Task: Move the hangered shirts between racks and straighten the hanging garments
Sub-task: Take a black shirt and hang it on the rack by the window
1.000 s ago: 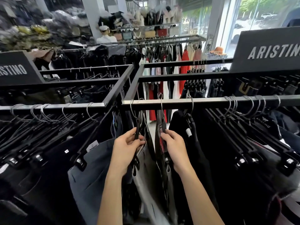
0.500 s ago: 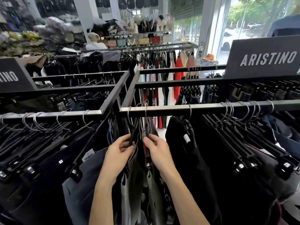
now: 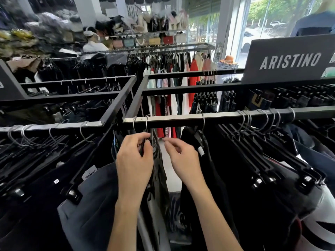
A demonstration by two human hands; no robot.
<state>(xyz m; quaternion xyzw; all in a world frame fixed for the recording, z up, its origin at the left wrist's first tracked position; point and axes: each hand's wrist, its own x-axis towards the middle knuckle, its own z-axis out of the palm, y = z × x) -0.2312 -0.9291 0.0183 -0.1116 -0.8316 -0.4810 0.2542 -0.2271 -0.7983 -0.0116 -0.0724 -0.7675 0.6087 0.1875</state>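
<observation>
Grip, left: left hand (image 3: 135, 160) has its fingers curled round the neck of a black hanger (image 3: 147, 145), just under the near rail (image 3: 226, 117) of the right-hand rack. Grip, right: right hand (image 3: 181, 156) grasps nothing; its fingers are loosely bent, the fingertips (image 3: 165, 141) just beside the held hanger and apart from it.

Item held: hanger carrying a dark grey garment (image 3: 157, 178), which hangs straight down from under the left hand, between the two forearms. Its wire hook (image 3: 146, 122) sits over the rail close to the rail's left end, next to one other hook (image 3: 134, 123).

Neighbouring stock, right rack: one black garment (image 3: 199, 169) on its own hanger just right of the right hand, with a white tag; further right, a packed row of black clip hangers (image 3: 262, 156), one printed "ARISTINO".

Neighbouring stock, left rack: left rail (image 3: 54, 126) with black hangers (image 3: 52, 151), one also printed "ARISTINO"; a grey garment (image 3: 96, 205) nearest the left forearm; a small white size sticker (image 3: 56, 181), figures too small to read.

Signage: black board (image 3: 290, 60) on top of the right rack, white capitals "ARISTINO".

Background: further rail (image 3: 172, 49) of red, white and pale garments; shelf of bags (image 3: 154, 39), blurred.
</observation>
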